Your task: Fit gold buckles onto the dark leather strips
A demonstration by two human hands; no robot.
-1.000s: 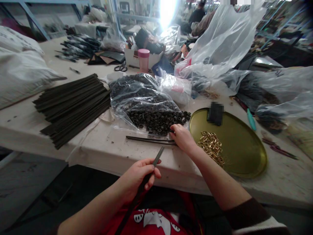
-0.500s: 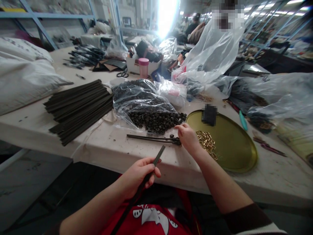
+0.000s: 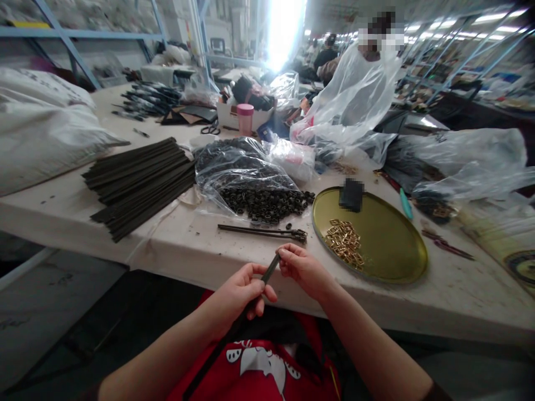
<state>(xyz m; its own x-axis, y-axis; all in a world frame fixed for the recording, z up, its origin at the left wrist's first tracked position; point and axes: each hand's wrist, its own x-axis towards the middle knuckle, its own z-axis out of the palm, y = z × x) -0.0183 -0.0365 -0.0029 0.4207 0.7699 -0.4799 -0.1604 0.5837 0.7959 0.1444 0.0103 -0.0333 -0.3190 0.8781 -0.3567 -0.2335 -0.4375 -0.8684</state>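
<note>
My left hand (image 3: 251,289) is closed around a narrow dark strap (image 3: 271,269), whose long tail hangs down across my lap. At the strap's upper tip, the fingers of my right hand (image 3: 298,266) are pinched together. Whether a small ring is between them is hidden. Just beyond my hands, a few dark straps (image 3: 254,229) lie on the table with small pieces at their right ends. Behind these spreads a heap of small black rings (image 3: 267,205), partly under a clear plastic bag (image 3: 244,167).
A gold-coloured round tray (image 3: 388,245) on the right holds gold metal buckles (image 3: 345,243). Left of the rings lies a stack of dark straps (image 3: 142,181). Scissors (image 3: 210,129), a pink-lidded jar (image 3: 245,120) and plastic bags sit farther back. A white sack (image 3: 45,133) stands far left.
My right hand has moved from the near edge of the ring heap down and left to the strap's tip. My left hand keeps its hold on the strap. The view has shifted slightly.
</note>
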